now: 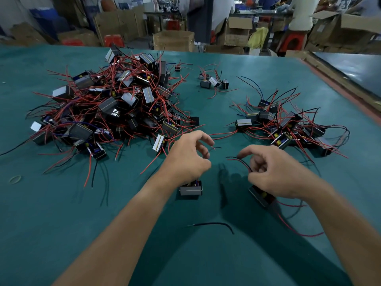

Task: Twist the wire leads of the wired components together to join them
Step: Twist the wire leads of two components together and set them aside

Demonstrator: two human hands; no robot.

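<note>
Green mat [61,223] covers the bench; cardboard boxes [173,40] and a red stool [292,42] sit behind it, blurred. Big pile of wired components [115,106] at far left, grey and black blocks in a tangle of mostly red wire. Smaller pile [288,124] at right, well apart from the big one. Small cluster [214,81] of a few units at far centre. Left hand [187,159] is near centre with fingers curled, thumb and forefinger pinching a thin black lead [212,149] whose free end points right. Grey component [190,190] sits just under that wrist, wires running up into the palm; can't tell if it rests on the mat or hangs. Right hand [274,174] is also curled, forefinger extended, pinching a black-and-red lead pair [239,161] whose tips point left. The two sets of lead ends are near each other but apart, not yet twisted. Dark component [260,196] is tilted under the right palm, partly hidden by it, with its red wires [299,230] trailing across the mat to the right. Loose black wire [214,225] lies curved on the mat between the forearms. Rubber band [15,179] at the left edge.
</note>
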